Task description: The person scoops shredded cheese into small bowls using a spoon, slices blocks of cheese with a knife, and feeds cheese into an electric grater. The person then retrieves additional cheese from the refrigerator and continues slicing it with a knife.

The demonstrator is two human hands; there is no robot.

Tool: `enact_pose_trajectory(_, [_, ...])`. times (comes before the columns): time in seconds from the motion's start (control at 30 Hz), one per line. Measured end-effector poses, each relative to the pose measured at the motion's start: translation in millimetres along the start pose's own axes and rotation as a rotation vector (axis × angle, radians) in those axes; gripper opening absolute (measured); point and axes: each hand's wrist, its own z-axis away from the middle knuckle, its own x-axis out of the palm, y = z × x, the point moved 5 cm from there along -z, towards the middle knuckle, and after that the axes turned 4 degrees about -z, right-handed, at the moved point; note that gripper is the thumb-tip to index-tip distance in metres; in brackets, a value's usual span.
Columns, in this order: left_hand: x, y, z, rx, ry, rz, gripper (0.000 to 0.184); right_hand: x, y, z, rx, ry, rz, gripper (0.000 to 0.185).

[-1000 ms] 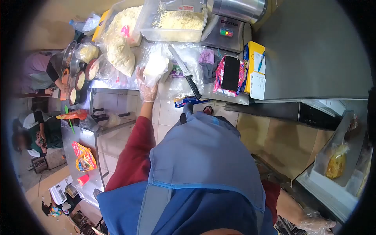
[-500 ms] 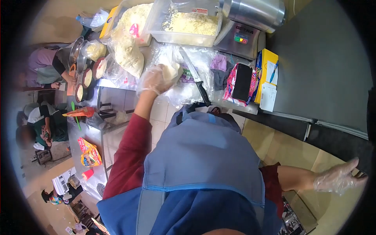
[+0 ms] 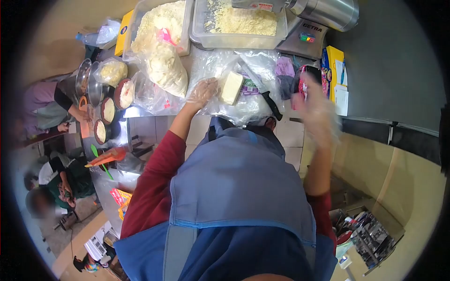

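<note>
A pale cream block that looks like cheese lies on clear plastic sheeting at the table's near edge. Just left of it is my left hand in a clear plastic glove, fingers loosely bent and apart from the block. A black-handled knife rests slantwise to the block's right, its blade on the plastic. My right hand, also gloved, is smeared by motion in front of the pink packet and the dark phone; its fingers cannot be made out.
Behind stand a tub of pale grated food, another filled tub and a filled plastic bag. A metal machine and yellow box are at right. Bowls and a co-worker's hand are at left.
My left hand has let go of the block, which now lies on the plastic. My right hand has swung in from the far right to the table edge. The view has shifted slightly.
</note>
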Motion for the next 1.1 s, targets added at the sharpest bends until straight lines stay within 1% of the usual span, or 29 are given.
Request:
enact_pose_trajectory(0.03, [-2.8,-3.2,0.0,0.009,-0.007,0.005,0.039,54.7,25.7,-6.6,-0.193,-0.022,0.188,0.057])
enact_pose_trajectory(0.07, [-4.8,-4.7,-1.6,-0.016,-0.068,0.044,0.041,105.8,57.9,-9.8,-0.133,-0.134,0.177,0.062])
enact_pose_trajectory(0.1, [-6.7,-4.8,-3.2,-0.043,-0.129,0.082,0.044,146.4,80.9,-9.4,-0.102,-0.156,0.205,0.062])
enact_pose_trajectory(0.13, [-9.8,-2.1,-5.6,-0.04,-0.14,0.084,0.044,173.8,93.5,-8.0,-0.07,-0.179,0.231,0.062])
enact_pose_trajectory(0.17, [-7.6,-3.3,-8.8,-0.176,-0.227,0.202,0.042,185.6,93.4,-8.5,-0.059,-0.18,0.226,0.062])
enact_pose_trajectory(0.23, [-18.7,18.3,-20.2,-0.308,-0.33,0.318,0.04,200.6,96.4,-6.2,0.026,-0.192,0.392,0.066])
enact_pose_trajectory(0.3, [-35.6,50.7,-25.4,-0.361,-0.681,0.011,0.035,205.4,100.6,-7.5,0.035,-0.154,0.411,0.065])
enact_pose_trajectory(0.33, [-28.1,48.7,-20.1,-0.324,-0.672,0.098,0.032,207.1,102.4,-9.2,0.032,-0.12,0.433,0.064])
enact_pose_trajectory(0.37, [-20.4,40.4,-15.6,-0.324,-0.677,0.096,0.032,210.5,105.2,-10.0,0.035,-0.122,0.429,0.064])
enact_pose_trajectory(0.43, [-11.0,32.3,-15.7,-0.159,-0.584,0.064,0.03,215.0,107.6,-12.5,0.018,-0.141,0.494,0.066])
enact_pose_trajectory(0.47, [-3.3,29.3,-14.4,-0.155,-0.585,0.056,0.03,214.2,107.8,-15.3,0.02,-0.135,0.488,0.066])
enact_pose_trajectory(0.53, [-4.0,33.9,-16.4,-0.186,-0.346,0.118,0.03,211.3,104.1,-16.7,0.037,-0.223,0.469,0.067])
enact_pose_trajectory(0.57, [2.3,36.5,-16.1,-0.185,-0.353,0.117,0.03,206.5,103.3,-17.0,0.043,-0.224,0.465,0.067])
enact_pose_trajectory(0.63, [2.3,60.6,-21.3,-0.046,-0.226,0.19,0.029,191.5,101.3,-14.9,0.054,-0.169,0.366,0.061])
enact_pose_trajectory(0.67, [6.4,67.5,-22.3,-0.076,-0.276,0.256,0.029,187.7,105.4,-9.8,0.06,-0.174,0.367,0.061])
enact_pose_trajectory(0.7, [9.3,73.2,-22.5,-0.077,-0.284,0.259,0.029,180.3,107.9,-2.4,0.034,-0.1,0.207,0.057])
enact_pose_trajectory(0.73, [14.0,72.2,-22.3,-0.189,-0.32,0.297,0.029,170.3,103.3,4.3,0.007,-0.022,0.046,0.054])
enact_pose_trajectory(0.77, [18.3,69.5,-20.6,-0.302,-0.356,0.333,0.029,162.0,99.2,14.4,0.015,-0.022,0.044,0.054])
enact_pose_trajectory(0.8, [20.2,69.7,-19.5,-0.3,-0.364,0.333,0.029,148.0,89.3,26.0,0.125,-0.084,-0.007,0.048])
enact_pose_trajectory(0.83, [24.3,64.0,-14.7,-0.444,-0.381,0.453,0.027,143.1,84.2,38.3,0.236,-0.147,-0.057,0.043])
enact_pose_trajectory(0.87, [28.6,59.3,-8.9,-0.59,-0.397,0.572,0.026,146.8,80.9,49.3,0.244,-0.149,-0.057,0.043])
enact_pose_trajectory(0.9, [25.9,61.7,-10.1,-0.59,-0.405,0.573,0.026,156.3,78.0,60.5,0.272,-0.177,-0.223,0.039])
enact_pose_trajectory(0.97, [24.5,67.4,-10.1,-0.655,-0.63,0.527,0.022,177.0,73.5,72.4,0.307,-0.202,-0.39,0.037])
enact_pose_trajectory(1.0, [29.4,62.0,-7.5,-0.654,-0.636,0.528,0.022,187.6,67.3,75.7,0.3,-0.236,-0.397,0.034])
enact_pose_trajectory(1.03, [32.1,58.1,-9.6,-0.501,-0.595,0.417,0.022,192.7,61.9,77.3,0.286,-0.262,-0.381,0.034])
enact_pose_trajectory(1.1, [33.7,55.7,-7.4,-0.349,-0.549,0.306,0.021,198.4,50.1,78.6,0.272,-0.288,-0.365,0.034])
